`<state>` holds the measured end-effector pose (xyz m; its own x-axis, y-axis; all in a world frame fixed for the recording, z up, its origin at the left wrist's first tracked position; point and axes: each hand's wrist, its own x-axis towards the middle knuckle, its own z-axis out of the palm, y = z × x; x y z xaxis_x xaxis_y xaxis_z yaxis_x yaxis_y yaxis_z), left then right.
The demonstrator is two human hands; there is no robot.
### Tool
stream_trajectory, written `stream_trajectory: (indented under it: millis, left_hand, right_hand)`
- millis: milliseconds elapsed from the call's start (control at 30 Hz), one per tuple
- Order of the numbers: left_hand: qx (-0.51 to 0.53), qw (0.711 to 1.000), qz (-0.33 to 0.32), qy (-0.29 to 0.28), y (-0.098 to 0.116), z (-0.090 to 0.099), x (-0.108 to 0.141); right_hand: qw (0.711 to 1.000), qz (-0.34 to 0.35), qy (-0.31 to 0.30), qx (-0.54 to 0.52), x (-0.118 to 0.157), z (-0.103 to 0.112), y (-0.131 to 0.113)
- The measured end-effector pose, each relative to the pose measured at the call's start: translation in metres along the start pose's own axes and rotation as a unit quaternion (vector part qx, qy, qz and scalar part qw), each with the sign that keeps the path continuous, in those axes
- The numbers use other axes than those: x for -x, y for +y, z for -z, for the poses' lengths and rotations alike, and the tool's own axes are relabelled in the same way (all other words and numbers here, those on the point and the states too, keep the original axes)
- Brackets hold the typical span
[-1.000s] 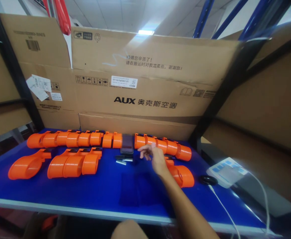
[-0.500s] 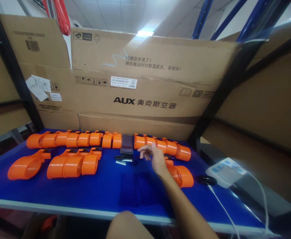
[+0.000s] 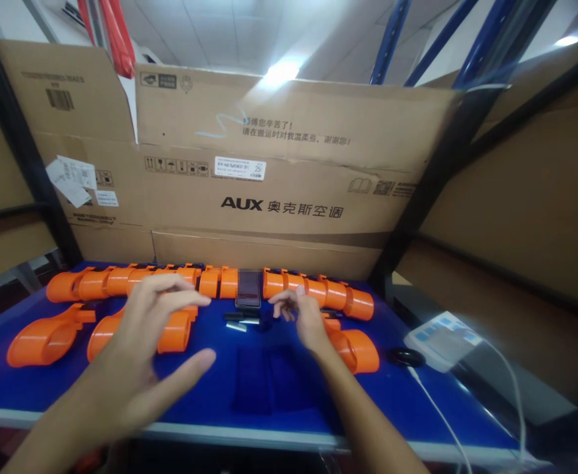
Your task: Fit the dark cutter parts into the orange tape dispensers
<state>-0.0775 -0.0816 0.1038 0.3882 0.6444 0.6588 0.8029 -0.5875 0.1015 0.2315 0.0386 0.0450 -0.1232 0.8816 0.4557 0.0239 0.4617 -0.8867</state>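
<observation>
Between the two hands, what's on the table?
Head view: between the left hand and right hand lie a small dark item and silvery pieces on the blue tabletop, a dark slab behind.

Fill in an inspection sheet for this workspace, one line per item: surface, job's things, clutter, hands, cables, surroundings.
Surface: blue tabletop, darker patches toward the front, nature unclear.
Job's things: orange rings in a back row and front groups; dark flat device among the back row; small black and silver pieces before it.
Clutter: white device and black round object, right side.
Hands: left hand open, in front of rings; right hand loosely curled near the small pieces, grip unclear.
Cables: white cable from the round object over the front edge; another from the white device.
Surroundings: printed cardboard behind, black posts.
</observation>
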Motion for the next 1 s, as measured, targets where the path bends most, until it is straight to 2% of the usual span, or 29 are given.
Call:
stream_trajectory:
  millis: [67,167,267,333,400,500,667,767,833,900,1000]
  left_hand:
    - [-0.058,0.997,-0.019,-0.058,-0.024,-0.019,-0.011]
    - [-0.103,0.987,-0.026,-0.119,-0.050,-0.052,-0.005]
    - [-0.128,0.979,-0.034,-0.152,-0.060,-0.078,0.007]
    - [-0.137,0.978,-0.035,-0.155,-0.060,-0.086,0.009]
    - [-0.139,0.979,-0.035,-0.148,-0.055,-0.085,0.005]
    - [-0.137,0.982,-0.042,-0.125,-0.039,-0.070,-0.003]
    - [-0.117,0.983,-0.116,-0.085,0.009,-0.048,-0.013]
    - [-0.086,0.977,-0.181,-0.074,0.036,-0.052,-0.020]
    - [-0.070,0.971,-0.213,-0.078,0.047,-0.060,-0.026]
    - [-0.055,0.968,-0.229,-0.084,0.052,-0.068,-0.032]
    - [-0.011,0.969,-0.231,-0.086,0.048,-0.076,-0.040]
  right_hand:
    - [1.000,-0.004,0.000,0.005,0.000,-0.001,-0.001]
    - [1.000,-0.007,-0.002,0.013,-0.001,-0.002,-0.001]
    - [1.000,-0.006,-0.002,0.014,-0.001,0.000,0.001]
    - [1.000,-0.004,-0.002,0.011,-0.001,0.001,0.004]
    - [1.000,-0.001,-0.006,0.010,-0.001,0.002,0.006]
    - [1.000,0.000,-0.013,0.013,-0.002,0.001,0.011]
    - [0.997,-0.035,-0.059,0.015,-0.002,-0.010,0.012]
    - [0.989,-0.095,-0.108,-0.020,0.000,-0.014,0.008]
    - [0.981,-0.125,-0.133,-0.067,0.001,-0.014,0.005]
    - [0.976,-0.134,-0.140,-0.098,0.001,-0.011,0.003]
    - [0.984,-0.107,-0.120,-0.082,-0.001,-0.007,0.003]
